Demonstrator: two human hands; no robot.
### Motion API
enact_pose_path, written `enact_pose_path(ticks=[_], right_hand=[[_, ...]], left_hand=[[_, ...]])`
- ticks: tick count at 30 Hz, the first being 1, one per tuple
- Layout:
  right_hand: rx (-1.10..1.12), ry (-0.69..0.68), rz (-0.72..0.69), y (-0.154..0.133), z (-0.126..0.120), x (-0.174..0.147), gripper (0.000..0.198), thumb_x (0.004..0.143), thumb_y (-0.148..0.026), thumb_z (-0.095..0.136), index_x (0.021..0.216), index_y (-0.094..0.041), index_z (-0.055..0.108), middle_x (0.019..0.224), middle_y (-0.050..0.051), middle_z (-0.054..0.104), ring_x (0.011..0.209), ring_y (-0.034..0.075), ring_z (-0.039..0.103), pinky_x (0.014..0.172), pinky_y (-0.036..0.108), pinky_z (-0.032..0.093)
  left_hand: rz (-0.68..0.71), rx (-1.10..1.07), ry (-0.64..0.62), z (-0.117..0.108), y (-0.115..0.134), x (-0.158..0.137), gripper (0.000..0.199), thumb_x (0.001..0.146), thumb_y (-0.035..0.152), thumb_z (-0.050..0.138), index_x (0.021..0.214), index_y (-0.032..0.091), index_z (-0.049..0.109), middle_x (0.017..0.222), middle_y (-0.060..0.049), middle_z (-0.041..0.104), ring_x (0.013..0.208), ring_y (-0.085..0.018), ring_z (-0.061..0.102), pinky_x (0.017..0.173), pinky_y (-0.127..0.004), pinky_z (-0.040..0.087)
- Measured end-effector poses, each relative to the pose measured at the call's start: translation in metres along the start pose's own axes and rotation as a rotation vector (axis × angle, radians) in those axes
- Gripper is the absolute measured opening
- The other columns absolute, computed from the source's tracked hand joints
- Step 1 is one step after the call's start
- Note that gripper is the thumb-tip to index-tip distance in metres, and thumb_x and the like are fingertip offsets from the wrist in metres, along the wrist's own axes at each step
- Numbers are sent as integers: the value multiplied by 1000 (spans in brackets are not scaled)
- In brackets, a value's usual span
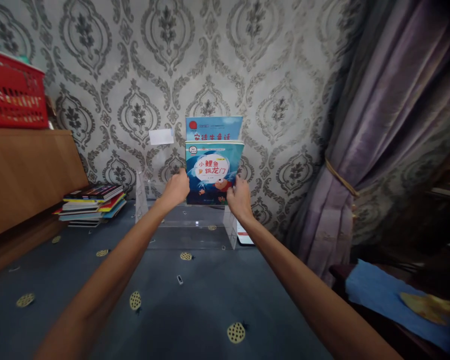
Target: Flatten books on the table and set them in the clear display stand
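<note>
A blue picture book [206,192] with red Chinese lettering in a white oval stands upright between my hands, its cover facing me. My left hand [177,189] is closed on its left edge, and my right hand [240,199] grips the lower right edge with the thumb on the cover. Behind it a lighter blue book [214,128] shows only its top part. Below the books is a clear acrylic stand [230,227] with see-through tiers and side panels; whether the front book's bottom edge rests on it I cannot tell.
A stack of books [92,206] lies on the left of the dark patterned cloth [206,300]. Beyond it a red basket [15,95] sits on a wooden cabinet [30,175]. A phone-like object [245,239] lies right of the stand. A tied curtain [345,165] hangs at right.
</note>
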State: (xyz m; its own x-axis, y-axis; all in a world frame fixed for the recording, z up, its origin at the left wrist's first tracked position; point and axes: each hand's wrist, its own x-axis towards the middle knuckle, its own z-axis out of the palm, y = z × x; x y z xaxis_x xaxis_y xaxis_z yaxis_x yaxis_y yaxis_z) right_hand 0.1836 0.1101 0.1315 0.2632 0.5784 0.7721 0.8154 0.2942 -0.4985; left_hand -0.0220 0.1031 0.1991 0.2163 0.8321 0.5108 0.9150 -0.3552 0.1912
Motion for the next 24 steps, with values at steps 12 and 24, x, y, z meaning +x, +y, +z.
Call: enact_pose_path(ticks=[12,24], right_hand=[[62,41,1,0,8,-20,43,75,-15,46,117,-16,55,103,15,54,105,34,52,97,56,45],[123,21,-3,7,4,-21,52,78,-15,46,129,-15,55,109,15,57,109,32,56,101,54,46]], left_hand=[[12,-14,2,7,-6,1,29,100,13,35,115,9,59,106,-23,72,105,-32,70,89,-39,51],[40,-16,15,9,-10,3,27,99,12,36,112,9,59,102,-22,72,103,-31,70,89,-38,51]])
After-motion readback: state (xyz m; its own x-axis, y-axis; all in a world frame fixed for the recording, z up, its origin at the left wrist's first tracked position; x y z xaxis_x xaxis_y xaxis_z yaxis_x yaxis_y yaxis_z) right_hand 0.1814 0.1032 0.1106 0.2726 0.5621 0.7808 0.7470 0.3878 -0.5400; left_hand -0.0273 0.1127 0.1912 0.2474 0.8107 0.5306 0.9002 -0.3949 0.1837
